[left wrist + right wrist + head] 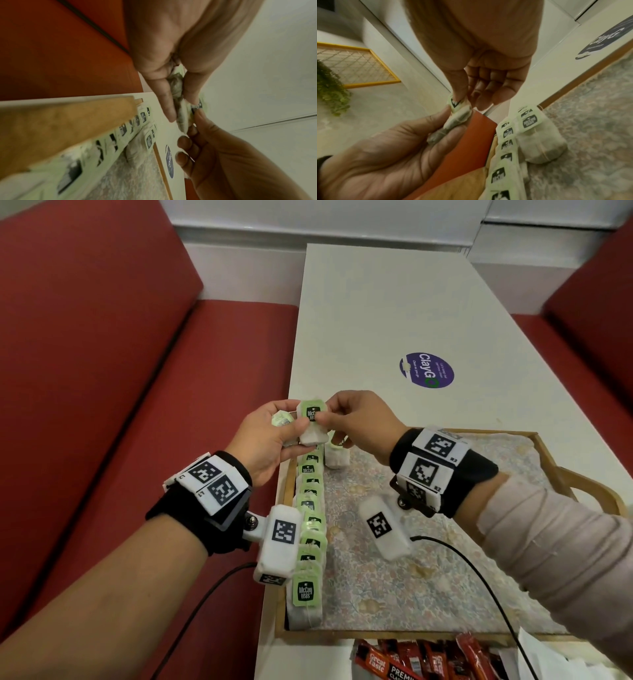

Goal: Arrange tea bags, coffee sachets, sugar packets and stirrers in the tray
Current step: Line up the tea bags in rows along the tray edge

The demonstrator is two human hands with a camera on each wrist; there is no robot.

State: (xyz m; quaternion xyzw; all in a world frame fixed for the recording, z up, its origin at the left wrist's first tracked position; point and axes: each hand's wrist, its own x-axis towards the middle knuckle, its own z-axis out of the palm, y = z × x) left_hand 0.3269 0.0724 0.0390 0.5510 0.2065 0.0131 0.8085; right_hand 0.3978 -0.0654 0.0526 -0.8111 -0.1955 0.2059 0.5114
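Pinching one tea bag [311, 422] — left hand [270, 440], right hand [359, 424] — above tray [544, 450].

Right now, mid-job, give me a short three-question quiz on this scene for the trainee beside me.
1. True or false: the red coffee sachets already lie inside the tray.
2. Which hand touches the tea bag held above the tray's far left corner? A) left hand only B) right hand only C) both
3. Fill in: the row of tea bags lies along the tray's ____ wall.

Key
1. False: they lie on the table, outside the tray's near wall.
2. C: the left hand holds it with another bag, and the right hand pinches its green tag.
3. Left.
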